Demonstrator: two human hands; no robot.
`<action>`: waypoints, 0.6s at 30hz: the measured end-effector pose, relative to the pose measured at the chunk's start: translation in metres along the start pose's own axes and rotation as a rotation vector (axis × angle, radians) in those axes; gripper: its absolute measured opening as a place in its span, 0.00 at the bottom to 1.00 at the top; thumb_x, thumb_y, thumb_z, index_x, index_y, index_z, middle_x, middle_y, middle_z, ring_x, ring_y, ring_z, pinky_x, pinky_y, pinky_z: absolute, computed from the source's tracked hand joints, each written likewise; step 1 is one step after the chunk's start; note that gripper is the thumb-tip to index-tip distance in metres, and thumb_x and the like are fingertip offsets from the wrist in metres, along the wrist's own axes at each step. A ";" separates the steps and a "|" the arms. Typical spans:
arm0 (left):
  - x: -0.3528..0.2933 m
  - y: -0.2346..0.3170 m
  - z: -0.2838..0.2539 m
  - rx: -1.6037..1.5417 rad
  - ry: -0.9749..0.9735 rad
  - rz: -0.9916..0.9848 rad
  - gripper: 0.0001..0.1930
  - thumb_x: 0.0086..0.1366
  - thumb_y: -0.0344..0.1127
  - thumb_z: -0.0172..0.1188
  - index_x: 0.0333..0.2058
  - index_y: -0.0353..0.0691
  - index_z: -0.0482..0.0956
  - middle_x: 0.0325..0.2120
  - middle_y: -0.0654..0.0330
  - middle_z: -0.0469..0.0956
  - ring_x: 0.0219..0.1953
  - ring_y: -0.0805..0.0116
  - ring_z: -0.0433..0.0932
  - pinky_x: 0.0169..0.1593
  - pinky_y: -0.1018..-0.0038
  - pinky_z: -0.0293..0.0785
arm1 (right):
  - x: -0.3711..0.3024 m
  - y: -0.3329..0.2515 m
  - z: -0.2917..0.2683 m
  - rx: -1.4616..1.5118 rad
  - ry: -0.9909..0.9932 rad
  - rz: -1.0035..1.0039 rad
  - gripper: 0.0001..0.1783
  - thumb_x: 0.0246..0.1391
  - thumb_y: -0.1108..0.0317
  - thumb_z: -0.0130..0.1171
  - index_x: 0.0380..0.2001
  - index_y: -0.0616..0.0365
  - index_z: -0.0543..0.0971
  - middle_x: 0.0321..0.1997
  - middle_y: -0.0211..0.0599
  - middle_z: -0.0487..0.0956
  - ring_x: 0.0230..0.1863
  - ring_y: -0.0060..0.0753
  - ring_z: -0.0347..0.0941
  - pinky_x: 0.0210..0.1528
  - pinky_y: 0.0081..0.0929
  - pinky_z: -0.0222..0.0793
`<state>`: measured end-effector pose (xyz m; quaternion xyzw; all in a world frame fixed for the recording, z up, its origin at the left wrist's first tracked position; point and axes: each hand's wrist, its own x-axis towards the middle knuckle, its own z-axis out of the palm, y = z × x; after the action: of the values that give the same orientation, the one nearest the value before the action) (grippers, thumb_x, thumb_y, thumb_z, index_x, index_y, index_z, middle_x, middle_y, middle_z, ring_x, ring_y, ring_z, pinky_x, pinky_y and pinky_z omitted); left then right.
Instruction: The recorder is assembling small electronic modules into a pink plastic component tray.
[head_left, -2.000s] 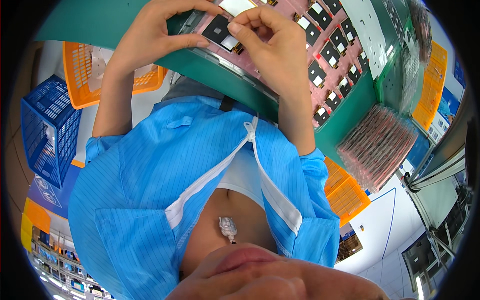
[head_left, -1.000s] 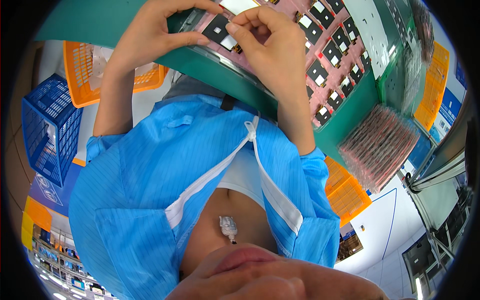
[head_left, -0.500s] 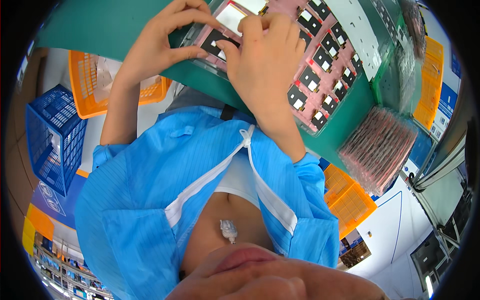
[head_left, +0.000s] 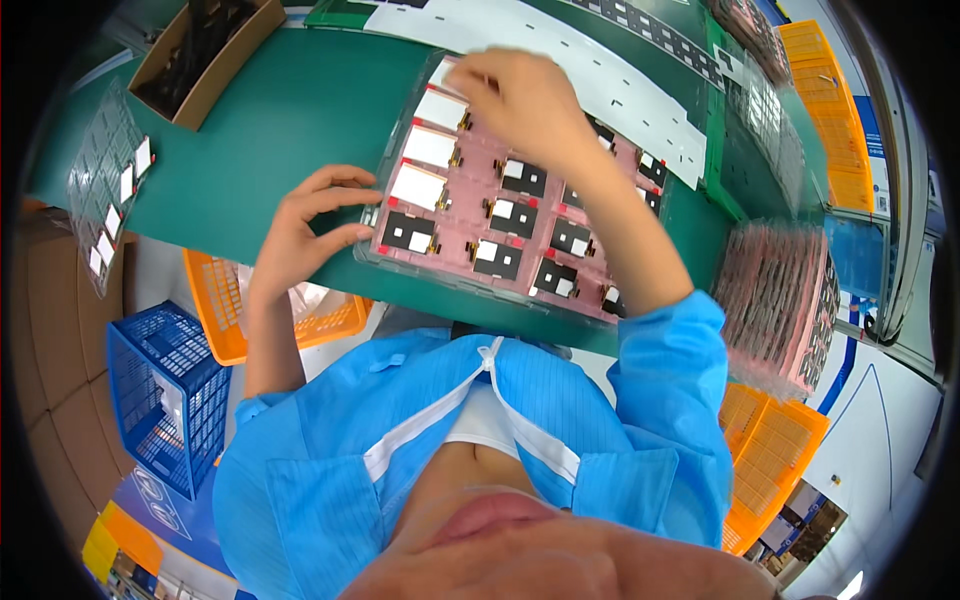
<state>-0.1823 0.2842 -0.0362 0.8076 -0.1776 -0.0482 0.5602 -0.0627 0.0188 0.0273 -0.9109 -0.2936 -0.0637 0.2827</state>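
Tabletop (head_left: 300, 110) lies open between tray (head_left: 467, 215) and box (head_left: 230, 78) (box walls block).

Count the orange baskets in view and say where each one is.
3. One orange basket is at left, beside the blue basket; a second basket is at upper right; a third basket is at lower right. Others may be hidden.

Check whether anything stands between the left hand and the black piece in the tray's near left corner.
Only the tray's clear edge lies between the left hand and the black piece; nothing else visible does.
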 end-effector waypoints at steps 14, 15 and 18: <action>0.273 -0.080 -0.067 0.548 0.252 0.244 0.19 0.61 0.39 0.72 0.51 0.44 0.85 0.34 0.60 0.84 0.36 0.69 0.81 0.43 0.72 0.77 | 0.163 0.110 0.119 -0.353 0.300 0.175 0.14 0.54 0.59 0.67 0.31 0.61 0.85 0.42 0.46 0.81 0.47 0.50 0.79 0.46 0.46 0.77; 0.282 -0.083 -0.065 0.544 0.248 0.246 0.19 0.61 0.39 0.72 0.51 0.44 0.85 0.34 0.60 0.84 0.36 0.69 0.81 0.43 0.72 0.77 | 0.163 0.113 0.118 -0.330 0.313 0.186 0.13 0.53 0.59 0.68 0.30 0.59 0.86 0.43 0.46 0.81 0.47 0.51 0.80 0.46 0.46 0.77; 0.294 -0.072 -0.063 0.558 0.005 -0.016 0.24 0.55 0.31 0.72 0.52 0.34 0.82 0.29 0.53 0.79 0.32 0.59 0.79 0.39 0.66 0.77 | 0.157 0.099 0.102 -0.240 0.239 0.237 0.09 0.53 0.62 0.68 0.33 0.56 0.85 0.43 0.45 0.81 0.46 0.49 0.80 0.46 0.44 0.78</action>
<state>0.1263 0.2620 -0.0443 0.9322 -0.1762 0.0003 0.3162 0.1171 0.0871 -0.0609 -0.9522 -0.1392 -0.1722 0.2106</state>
